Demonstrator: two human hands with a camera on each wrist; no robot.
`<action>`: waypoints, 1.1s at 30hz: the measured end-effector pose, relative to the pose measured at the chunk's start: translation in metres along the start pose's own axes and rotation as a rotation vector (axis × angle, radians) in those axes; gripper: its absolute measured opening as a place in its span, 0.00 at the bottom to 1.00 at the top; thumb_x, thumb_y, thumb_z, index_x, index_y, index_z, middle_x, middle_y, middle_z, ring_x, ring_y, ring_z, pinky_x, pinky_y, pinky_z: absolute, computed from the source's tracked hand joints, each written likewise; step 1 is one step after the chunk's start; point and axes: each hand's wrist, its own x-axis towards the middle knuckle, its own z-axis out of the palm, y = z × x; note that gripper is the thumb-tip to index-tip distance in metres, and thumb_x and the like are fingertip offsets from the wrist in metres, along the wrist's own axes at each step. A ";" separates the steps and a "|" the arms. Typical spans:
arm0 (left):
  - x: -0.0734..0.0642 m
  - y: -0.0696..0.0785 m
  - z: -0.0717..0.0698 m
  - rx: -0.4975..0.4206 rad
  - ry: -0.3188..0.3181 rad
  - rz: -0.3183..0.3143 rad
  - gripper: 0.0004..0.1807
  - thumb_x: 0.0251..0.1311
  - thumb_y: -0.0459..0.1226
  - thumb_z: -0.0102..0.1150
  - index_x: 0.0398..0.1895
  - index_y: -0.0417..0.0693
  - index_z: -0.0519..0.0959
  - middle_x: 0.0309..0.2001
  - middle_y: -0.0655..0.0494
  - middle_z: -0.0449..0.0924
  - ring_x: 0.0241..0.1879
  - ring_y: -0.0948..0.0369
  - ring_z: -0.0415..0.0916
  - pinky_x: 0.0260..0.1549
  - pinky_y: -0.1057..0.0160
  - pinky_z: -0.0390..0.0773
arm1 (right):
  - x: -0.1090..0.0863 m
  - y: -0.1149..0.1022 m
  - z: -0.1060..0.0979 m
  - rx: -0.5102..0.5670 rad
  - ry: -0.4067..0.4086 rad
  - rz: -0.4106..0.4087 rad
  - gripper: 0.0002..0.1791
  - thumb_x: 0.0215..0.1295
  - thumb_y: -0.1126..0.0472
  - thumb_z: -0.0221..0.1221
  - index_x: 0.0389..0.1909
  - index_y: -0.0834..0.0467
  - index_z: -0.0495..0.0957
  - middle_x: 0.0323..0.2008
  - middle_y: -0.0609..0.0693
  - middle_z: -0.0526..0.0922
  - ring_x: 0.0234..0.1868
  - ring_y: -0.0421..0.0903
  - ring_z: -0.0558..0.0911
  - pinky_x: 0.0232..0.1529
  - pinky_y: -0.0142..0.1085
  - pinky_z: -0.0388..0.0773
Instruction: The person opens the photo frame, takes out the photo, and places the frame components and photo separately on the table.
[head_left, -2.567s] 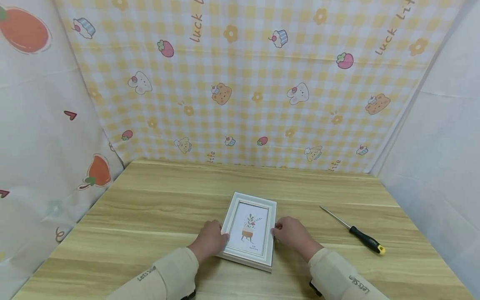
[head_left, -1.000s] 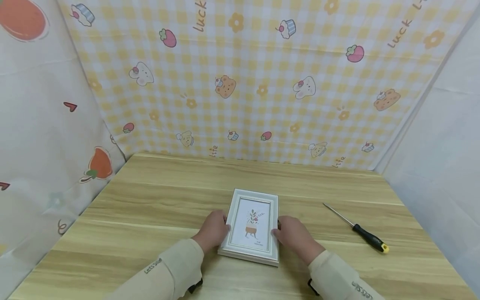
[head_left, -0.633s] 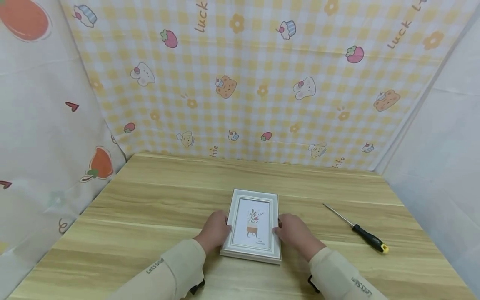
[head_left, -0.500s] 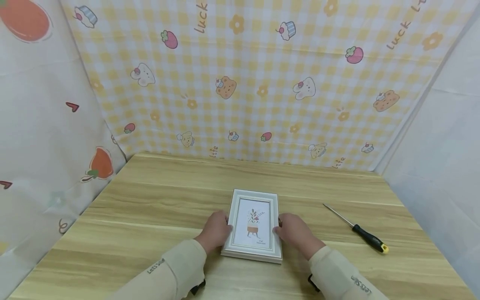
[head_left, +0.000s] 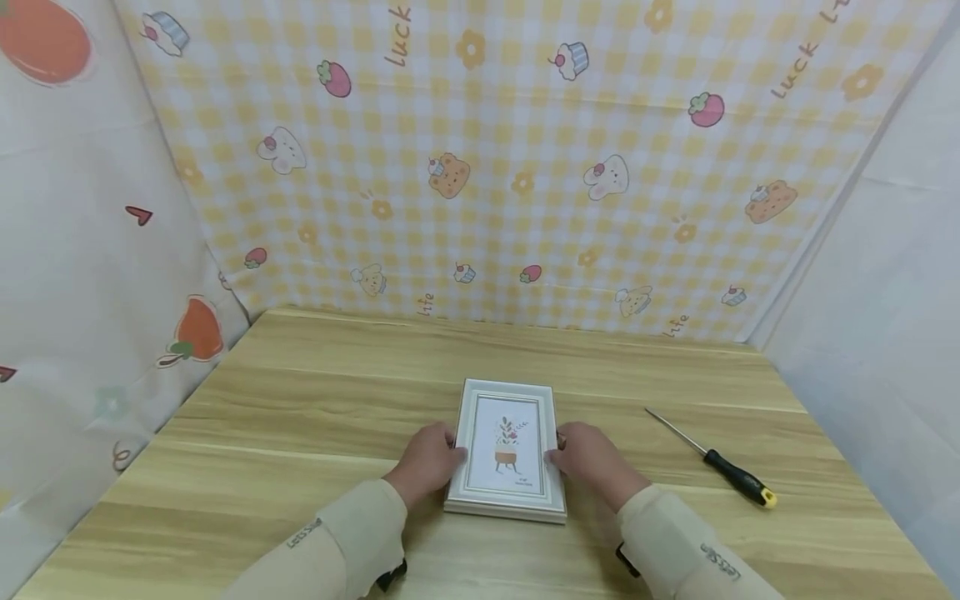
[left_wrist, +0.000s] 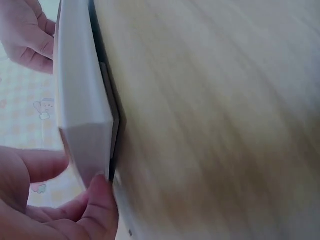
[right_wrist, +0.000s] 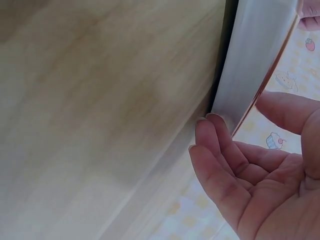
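A white picture frame (head_left: 551,482) lies face up on the wooden table, with a potted-plant print (head_left: 506,458) behind its window. My left hand (head_left: 427,457) grips its left side, thumb on the front border and fingers curled against the outer side. On the opposite side my right hand (head_left: 594,458) holds it the same way. The left wrist view shows the frame's thick white side (left_wrist: 85,90) and a thin dark backing edge (left_wrist: 107,95) beneath it. In the right wrist view, fingertips (right_wrist: 205,127) reach the lower edge of the frame.
A screwdriver (head_left: 738,479) with a black and yellow handle lies to the right of my right hand, its tip pointing away to the left. A yellow checked cloth (head_left: 487,208) hangs behind the table (head_left: 315,375), and pale cloths hang at both sides.
Between my two hands the frame has turned counter-clockwise, its near edge swinging right, so it lies straighter. Over the last half second it barely moves. The screwdriver stays put.
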 end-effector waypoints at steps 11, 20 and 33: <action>-0.024 -0.008 -0.010 0.049 -0.079 0.150 0.14 0.54 0.30 0.64 0.17 0.40 0.70 0.16 0.58 0.62 0.19 0.61 0.60 0.20 0.65 0.62 | -0.028 0.010 0.004 0.056 0.039 -0.087 0.10 0.57 0.63 0.65 0.19 0.58 0.77 0.18 0.45 0.73 0.21 0.41 0.68 0.24 0.34 0.67; -0.025 -0.008 -0.004 0.020 -0.086 0.173 0.11 0.52 0.27 0.63 0.19 0.41 0.72 0.17 0.58 0.65 0.20 0.62 0.63 0.20 0.64 0.65 | -0.030 0.013 0.011 0.088 0.051 -0.081 0.12 0.56 0.64 0.66 0.18 0.57 0.75 0.16 0.45 0.71 0.19 0.41 0.68 0.21 0.33 0.65; -0.021 0.002 -0.001 0.001 -0.081 0.142 0.05 0.53 0.25 0.62 0.29 0.32 0.75 0.23 0.52 0.72 0.25 0.59 0.68 0.25 0.63 0.70 | -0.027 0.012 0.006 0.053 0.053 -0.059 0.12 0.57 0.64 0.65 0.18 0.57 0.74 0.17 0.45 0.72 0.20 0.41 0.68 0.22 0.33 0.66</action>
